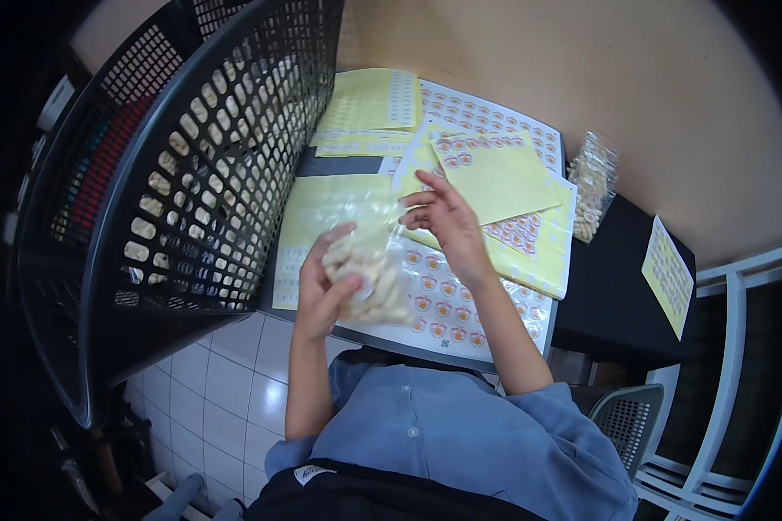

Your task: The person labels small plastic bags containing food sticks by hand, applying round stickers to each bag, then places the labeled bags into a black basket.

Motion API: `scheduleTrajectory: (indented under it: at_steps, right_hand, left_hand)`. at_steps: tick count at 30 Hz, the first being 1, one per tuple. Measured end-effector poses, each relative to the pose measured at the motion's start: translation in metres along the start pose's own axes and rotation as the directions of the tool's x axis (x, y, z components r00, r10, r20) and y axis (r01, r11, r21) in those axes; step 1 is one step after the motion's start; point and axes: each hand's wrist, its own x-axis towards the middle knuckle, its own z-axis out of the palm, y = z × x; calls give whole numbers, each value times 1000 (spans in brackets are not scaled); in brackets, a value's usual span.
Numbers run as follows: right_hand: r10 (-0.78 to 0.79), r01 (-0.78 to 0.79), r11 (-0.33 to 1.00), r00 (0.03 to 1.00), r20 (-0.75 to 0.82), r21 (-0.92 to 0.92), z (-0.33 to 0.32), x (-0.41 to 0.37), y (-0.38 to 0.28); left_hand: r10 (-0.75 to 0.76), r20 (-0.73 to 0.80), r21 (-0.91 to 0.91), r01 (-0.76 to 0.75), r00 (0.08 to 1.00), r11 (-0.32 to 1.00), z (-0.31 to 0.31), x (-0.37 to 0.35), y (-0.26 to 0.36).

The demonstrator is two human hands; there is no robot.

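Note:
My left hand [326, 282] grips a clear plastic bag [369, 282] of pale, finger-shaped snack pieces, its thumb pressed on the front near a small round sticker. The bag's upper part is see-through and stands up above the contents. My right hand [443, 217] is just right of the bag's top, fingers apart and holding nothing visible. Beneath the hands lies a sheet of round orange-and-pink logo stickers [447, 308]. Yellow backing sheets [495, 178] with a few stickers left along one edge lie behind my right hand.
A large dark plastic basket [274, 148] holding many bagged snacks rises on the left. More yellow label sheets [369, 100] are stacked at the back. Another filled bag [593, 187] stands at the right by the wall, near a sticker sheet [667, 278] on black cloth.

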Motion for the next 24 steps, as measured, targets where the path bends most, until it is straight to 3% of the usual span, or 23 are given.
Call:
scheduleTrajectory:
  at_steps: [1, 2, 3, 5, 6, 8, 9, 12, 18, 24]
  right_hand:
    - [74, -84, 944, 996, -46, -318, -1, 6, 14]
    - [126, -167, 784, 986, -110, -598, 2, 10, 28]
    - [133, -169, 787, 986, -103, -594, 8, 14, 40]
    - [68, 119, 330, 986, 150, -937, 22, 18, 63]
    - [71, 123, 332, 985, 155, -935, 27, 21, 77]
    - [7, 299, 191, 952, 306, -935, 37, 25, 99]
    - [15, 282, 150, 958, 288, -947, 40, 27, 106]
    - [32, 227, 165, 971, 235, -960, 44, 30, 120]
    - [9, 216, 226, 975, 223, -950, 41, 30, 124]
    - [-23, 211, 246, 977, 212, -946, 43, 31, 123]
  left_hand:
    - [5, -10, 2, -5, 1000, 1000, -12, -12, 0]
    - [-30, 31, -114, 34, 999, 993, -21, -26, -1]
    - [-62, 76, -227, 78, 995, 971, -28, -39, -3]
    - [-77, 60, -196, 87, 995, 977, -37, -58, -13]
    - [-91, 55, -167, 99, 994, 981, -39, -65, -16]
    - [-136, 20, -187, 137, 991, 973, -44, -78, -20]
    - [-145, 27, -147, 148, 989, 978, -52, -83, -27]
    - [-145, 51, -107, 149, 988, 983, -63, -91, -31]
    - [-127, -72, -189, 112, 989, 976, -78, -98, -37]
    - [-145, -135, -378, 84, 980, 922, -84, -105, -42]
